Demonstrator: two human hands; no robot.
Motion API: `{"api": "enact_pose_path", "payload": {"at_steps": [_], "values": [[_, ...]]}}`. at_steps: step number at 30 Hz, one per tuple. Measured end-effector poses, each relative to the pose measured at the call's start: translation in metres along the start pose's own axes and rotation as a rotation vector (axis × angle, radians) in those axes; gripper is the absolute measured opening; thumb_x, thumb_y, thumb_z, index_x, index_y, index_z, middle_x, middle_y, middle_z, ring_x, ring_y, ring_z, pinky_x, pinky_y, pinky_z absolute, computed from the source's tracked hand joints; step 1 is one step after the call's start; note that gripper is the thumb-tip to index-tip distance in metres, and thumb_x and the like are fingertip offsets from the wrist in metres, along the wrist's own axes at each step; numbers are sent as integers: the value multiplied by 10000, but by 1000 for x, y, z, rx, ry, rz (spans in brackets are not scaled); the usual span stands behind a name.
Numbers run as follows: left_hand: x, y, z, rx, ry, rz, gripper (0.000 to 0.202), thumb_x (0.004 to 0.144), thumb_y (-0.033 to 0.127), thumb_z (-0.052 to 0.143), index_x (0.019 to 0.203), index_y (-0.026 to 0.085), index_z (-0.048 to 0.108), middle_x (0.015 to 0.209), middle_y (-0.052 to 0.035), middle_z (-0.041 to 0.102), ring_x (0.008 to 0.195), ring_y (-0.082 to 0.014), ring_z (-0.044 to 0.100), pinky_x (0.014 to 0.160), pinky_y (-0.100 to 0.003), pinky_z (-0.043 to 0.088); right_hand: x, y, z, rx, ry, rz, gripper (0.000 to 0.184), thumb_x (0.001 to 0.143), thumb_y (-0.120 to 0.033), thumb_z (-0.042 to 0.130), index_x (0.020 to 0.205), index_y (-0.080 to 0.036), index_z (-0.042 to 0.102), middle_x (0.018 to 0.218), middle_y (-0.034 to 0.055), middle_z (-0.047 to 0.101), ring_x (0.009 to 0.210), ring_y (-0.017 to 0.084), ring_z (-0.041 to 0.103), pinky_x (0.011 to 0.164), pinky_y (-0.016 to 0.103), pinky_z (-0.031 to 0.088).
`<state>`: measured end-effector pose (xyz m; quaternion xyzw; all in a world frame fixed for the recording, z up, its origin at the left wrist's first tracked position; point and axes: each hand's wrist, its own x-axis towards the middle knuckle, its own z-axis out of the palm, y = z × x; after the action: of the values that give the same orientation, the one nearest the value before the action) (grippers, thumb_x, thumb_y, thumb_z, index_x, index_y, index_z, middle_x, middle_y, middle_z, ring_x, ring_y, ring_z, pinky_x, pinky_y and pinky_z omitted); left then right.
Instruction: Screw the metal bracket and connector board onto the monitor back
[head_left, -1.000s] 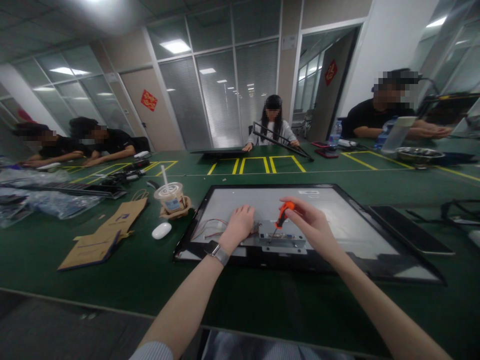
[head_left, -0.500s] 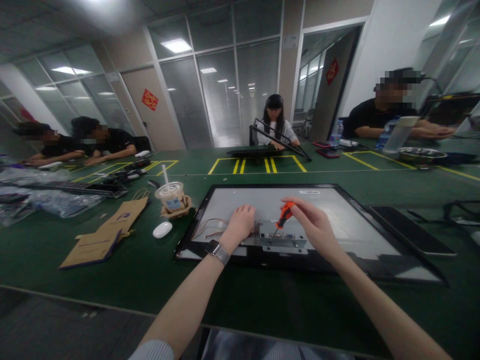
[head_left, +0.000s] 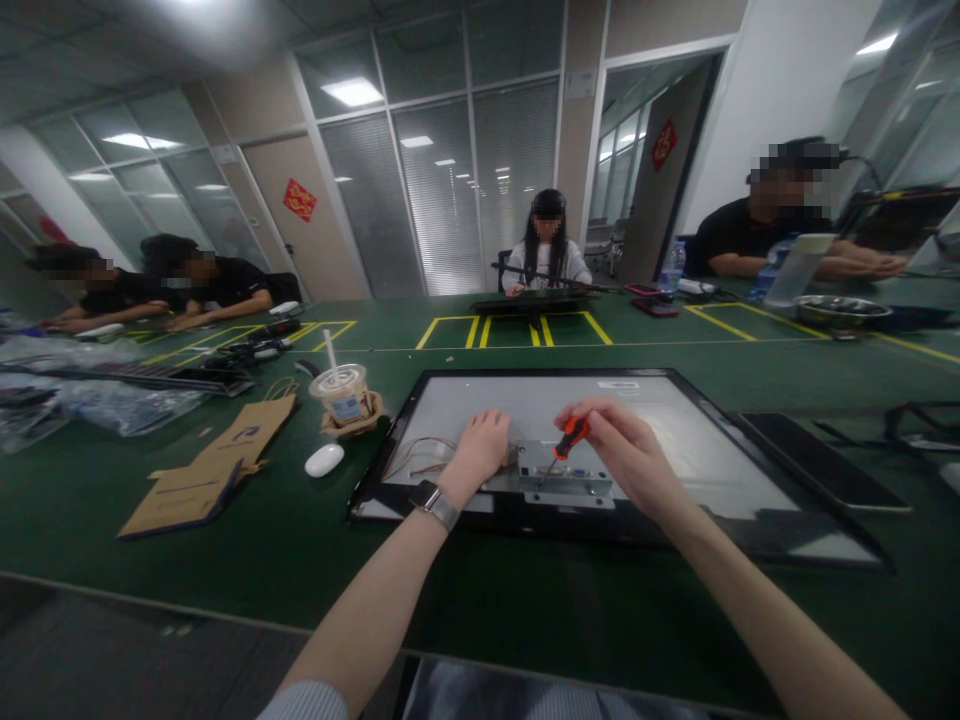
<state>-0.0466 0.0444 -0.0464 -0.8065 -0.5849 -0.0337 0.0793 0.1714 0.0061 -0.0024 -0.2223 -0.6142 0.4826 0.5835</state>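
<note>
An orange-and-black screwdriver [head_left: 573,437] is gripped in my right hand [head_left: 626,450], tilted, its shaft pointing down to the metal bracket [head_left: 561,485]. Connectors show along that bracket, which sits near the close edge of the display panel [head_left: 697,460]. Just left of the bracket, my left hand [head_left: 481,446] lies on the panel's back with its fingers stretched forward; its thumb side is close to the bracket. Thin cables [head_left: 420,452] run out from the panel to the left of this hand. The screwdriver's tip is too small to make out clearly.
Left of the panel are a white mouse [head_left: 325,460], a drink cup [head_left: 341,393] in a carton holder and a brown paper bag [head_left: 247,430]. A dark flat device [head_left: 821,460] lies on the right. Several people sit around the green table [head_left: 247,570].
My right fingers have shifted on the screwdriver handle, which has tilted slightly. My left hand stays in place. Across the table, a person has lowered a dark frame.
</note>
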Motion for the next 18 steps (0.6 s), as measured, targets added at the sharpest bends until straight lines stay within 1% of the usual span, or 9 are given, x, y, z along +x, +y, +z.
{"api": "enact_pose_path", "payload": {"at_steps": [2,4,6,8,11,13,15,18], "values": [[0,0,1,0,5,0,350,882,101,596,1224,143,537,1274,-146,596,1163,-258,581,1000,-360,460,0,-1,1,52,14,36,172,850,-443,763,824,-273,763,958,31,731,946,209,675,848,354,544],[0,-1,3,-2,12,-2,370,875,103,608,1235,145,531,1283,-145,590,1170,-257,577,1002,-356,458,0,-3,1,117,10,97,175,797,-437,814,798,-267,771,943,27,722,918,201,677,852,354,546],[0,-1,4,-2,13,-3,370,875,105,608,1234,144,529,1284,-146,589,1175,-259,575,1000,-360,460,0,-6,2,185,-7,161,200,789,-444,820,893,-278,781,902,24,721,883,196,683,861,369,548],[0,-1,4,-4,14,-3,333,895,109,578,1224,142,534,1271,-145,596,1170,-259,577,998,-365,462,0,-8,3,234,-16,188,224,810,-444,803,968,-289,764,856,17,724,853,191,685,857,378,550],[0,-1,3,-4,22,2,309,921,90,516,1224,147,535,1266,-138,605,1168,-252,580,997,-362,463,1,-10,6,242,1,162,174,837,-442,780,879,-279,735,849,8,724,856,185,685,849,360,544],[-1,0,0,-6,18,5,326,917,79,516,1234,154,528,1273,-136,605,1175,-248,578,1001,-360,461,2,-9,6,193,26,138,204,838,-471,771,836,-271,731,864,12,730,881,186,682,831,337,539],[-1,0,-2,-9,5,0,341,904,77,536,1235,159,524,1271,-134,605,1175,-246,579,1005,-360,459,3,-5,4,113,53,110,222,817,-487,785,839,-270,747,894,20,736,917,191,672,816,319,535],[-1,1,-4,-9,-5,-10,342,895,82,550,1226,163,525,1267,-134,605,1169,-247,582,995,-358,464,3,-1,0,18,71,64,215,769,-463,830,819,-264,764,902,20,723,920,199,667,813,324,540]]}}
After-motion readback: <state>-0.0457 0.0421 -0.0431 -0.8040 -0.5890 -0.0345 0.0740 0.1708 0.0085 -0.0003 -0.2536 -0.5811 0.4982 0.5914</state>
